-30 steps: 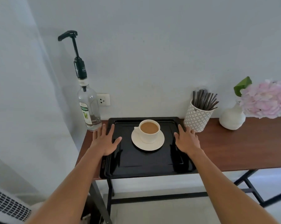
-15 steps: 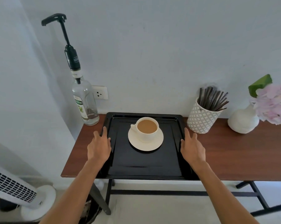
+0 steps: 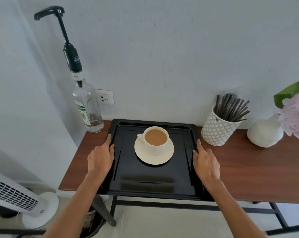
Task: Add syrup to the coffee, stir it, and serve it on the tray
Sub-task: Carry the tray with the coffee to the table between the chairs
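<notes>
A white cup of milky coffee (image 3: 156,140) stands on a white saucer (image 3: 153,157) in the back half of a black tray (image 3: 152,184). The tray lies on the left end of a wooden table (image 3: 258,169). My left hand (image 3: 100,158) grips the tray's left rim, fingers curled over the edge. On the right rim, my right hand (image 3: 205,162) holds on the same way. A clear syrup bottle (image 3: 87,109) with a tall black pump stands at the table's back left corner, beside the tray.
A patterned white pot of dark stir sticks (image 3: 219,129) stands right of the tray. Further right is a white vase (image 3: 265,134) with pink flowers. A wall socket (image 3: 105,97) sits behind the bottle. A white tower fan (image 3: 21,201) stands on the floor at the left.
Both hands went from lying flat on the tray's sides to gripping its left and right rims. My view has shifted back and up; the cup has stayed in place on the tray.
</notes>
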Demonstrator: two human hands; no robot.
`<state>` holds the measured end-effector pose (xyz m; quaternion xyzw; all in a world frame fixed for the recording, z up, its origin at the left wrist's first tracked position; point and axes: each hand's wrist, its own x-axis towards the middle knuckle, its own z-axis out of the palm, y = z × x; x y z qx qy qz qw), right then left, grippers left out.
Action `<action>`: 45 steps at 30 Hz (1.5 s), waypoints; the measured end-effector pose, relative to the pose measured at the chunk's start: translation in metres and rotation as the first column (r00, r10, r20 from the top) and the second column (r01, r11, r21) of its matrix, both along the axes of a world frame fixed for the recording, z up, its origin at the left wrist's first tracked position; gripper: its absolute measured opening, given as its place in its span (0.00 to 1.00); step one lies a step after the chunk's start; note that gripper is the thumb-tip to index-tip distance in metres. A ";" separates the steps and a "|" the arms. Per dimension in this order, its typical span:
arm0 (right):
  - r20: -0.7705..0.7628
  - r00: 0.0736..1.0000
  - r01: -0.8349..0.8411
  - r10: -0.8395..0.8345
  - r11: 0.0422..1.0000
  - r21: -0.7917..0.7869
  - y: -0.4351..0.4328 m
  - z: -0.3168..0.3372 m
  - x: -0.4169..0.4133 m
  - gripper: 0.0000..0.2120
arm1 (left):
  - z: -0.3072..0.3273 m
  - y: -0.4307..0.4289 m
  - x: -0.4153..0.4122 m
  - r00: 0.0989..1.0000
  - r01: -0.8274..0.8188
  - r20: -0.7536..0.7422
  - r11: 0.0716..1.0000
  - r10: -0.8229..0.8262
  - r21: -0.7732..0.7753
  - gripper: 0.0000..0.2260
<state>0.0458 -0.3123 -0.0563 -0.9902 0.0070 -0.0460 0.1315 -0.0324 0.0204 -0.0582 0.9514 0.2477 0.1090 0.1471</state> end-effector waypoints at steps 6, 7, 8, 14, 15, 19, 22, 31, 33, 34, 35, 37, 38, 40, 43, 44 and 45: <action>0.005 1.000 -0.009 0.009 0.997 0.076 0.000 0.002 0.000 0.25 | -0.002 0.000 -0.007 0.997 -0.034 0.067 0.999 0.035 -0.016 0.21; 0.005 1.000 -0.015 0.015 0.996 0.084 0.000 0.002 0.000 0.25 | -0.002 0.000 -0.008 0.997 -0.040 0.072 0.999 0.041 -0.016 0.21; 0.006 1.000 -0.022 0.022 0.996 0.089 -0.001 0.003 -0.001 0.25 | -0.003 -0.001 -0.010 0.996 -0.047 0.080 0.999 0.048 -0.015 0.21; 0.017 0.998 -0.062 0.061 0.993 0.097 -0.002 0.007 -0.006 0.25 | -0.005 -0.005 -0.028 0.988 -0.103 0.118 0.995 0.104 -0.018 0.20; 0.018 0.998 -0.069 0.068 0.992 0.104 -0.002 0.008 -0.007 0.25 | -0.005 -0.006 -0.032 0.987 -0.109 0.117 0.994 0.111 -0.022 0.20; 0.030 0.994 -0.112 0.109 0.985 0.133 -0.003 0.012 -0.013 0.25 | -0.002 -0.010 -0.050 0.981 -0.146 0.120 0.988 0.151 -0.051 0.20; 0.040 0.988 -0.153 0.148 0.977 0.147 -0.003 0.015 -0.018 0.25 | 0.002 -0.013 -0.067 0.975 -0.171 0.132 0.982 0.180 -0.078 0.20; 0.047 0.961 -0.278 0.274 0.946 0.168 0.011 0.017 -0.039 0.24 | 0.004 -0.012 -0.129 0.938 -0.273 0.173 0.949 0.299 -0.156 0.22; 0.050 0.951 -0.310 0.306 0.936 0.168 0.018 0.018 -0.045 0.24 | 0.004 -0.013 -0.146 0.924 -0.288 0.205 0.941 0.321 -0.175 0.21; 0.051 0.946 -0.325 0.321 0.931 0.166 0.022 0.019 -0.048 0.24 | 0.004 -0.012 -0.154 0.914 -0.301 0.225 0.937 0.337 -0.180 0.21; 0.053 0.940 -0.341 0.337 0.926 0.164 0.026 0.020 -0.051 0.24 | 0.004 -0.012 -0.162 0.905 -0.319 0.233 0.931 0.355 -0.180 0.21; 0.064 0.926 -0.376 0.371 0.912 0.161 0.035 0.021 -0.057 0.24 | 0.005 -0.010 -0.179 0.889 -0.362 0.235 0.918 0.393 -0.162 0.20; 0.070 0.919 -0.395 0.388 0.904 0.164 0.040 0.022 -0.060 0.24 | 0.006 -0.009 -0.188 0.880 -0.379 0.242 0.912 0.407 -0.155 0.20; 0.080 0.902 -0.432 0.425 0.886 0.171 0.052 0.023 -0.067 0.24 | 0.008 -0.006 -0.204 0.862 -0.411 0.257 0.899 0.437 -0.151 0.20; 0.093 0.875 -0.485 0.476 0.859 0.163 0.072 0.025 -0.078 0.24 | 0.011 0.002 -0.230 0.839 -0.460 0.247 0.875 0.484 -0.152 0.20; 0.096 0.865 -0.502 0.493 0.850 0.159 0.079 0.026 -0.081 0.24 | 0.011 0.005 -0.239 0.831 -0.475 0.244 0.866 0.500 -0.156 0.21; 0.098 0.854 -0.520 0.511 0.839 0.158 0.087 0.027 -0.086 0.24 | 0.011 0.008 -0.248 0.821 -0.490 0.244 0.856 0.517 -0.164 0.21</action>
